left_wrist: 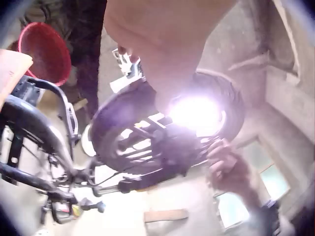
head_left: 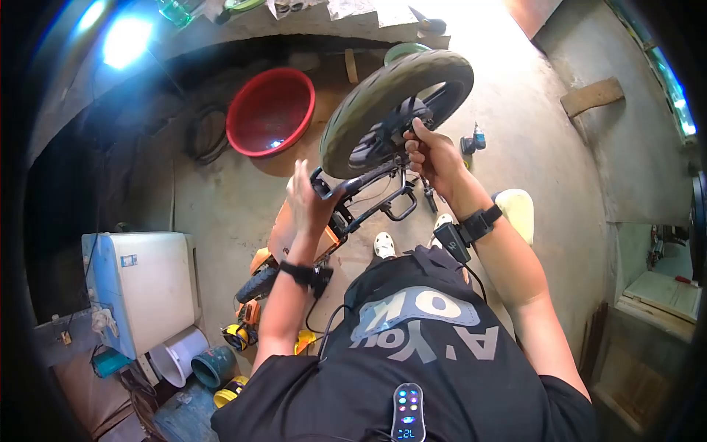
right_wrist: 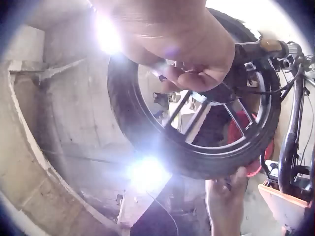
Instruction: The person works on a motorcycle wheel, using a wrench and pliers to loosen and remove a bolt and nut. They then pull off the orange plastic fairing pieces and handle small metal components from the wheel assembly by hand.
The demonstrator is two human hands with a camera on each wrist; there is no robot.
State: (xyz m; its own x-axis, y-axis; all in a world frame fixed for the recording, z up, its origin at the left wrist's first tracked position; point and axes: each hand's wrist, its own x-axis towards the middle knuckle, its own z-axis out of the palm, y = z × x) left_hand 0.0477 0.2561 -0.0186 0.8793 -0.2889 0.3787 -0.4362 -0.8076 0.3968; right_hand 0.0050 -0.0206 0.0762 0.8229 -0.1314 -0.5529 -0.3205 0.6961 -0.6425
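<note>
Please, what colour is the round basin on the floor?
Red; the basin shows best in the head view.

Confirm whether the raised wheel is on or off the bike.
On: in the right wrist view, a dark arm joins the middle of the wheel to the frame. How tightly, I cannot tell.

"Could you see what your right hand [head_left: 436, 160] gripped?"

"Not exactly. My curled fingers hid the spot near the wheel's [head_left: 345, 127] middle, upper centre of the head view."

"And the left hand [left_wrist: 167, 34]?"

"The top edge of the left wrist view cut it off, and glare [left_wrist: 197, 115] right of centre swallowed part of the tyre [left_wrist: 236, 101]."

"Anything else?"

"The red basin [right_wrist: 267, 158] was partly hidden behind the wheel, lower right of the right wrist view. A green bottle [head_left: 174, 12] was cropped at the head view's upper left."
</note>
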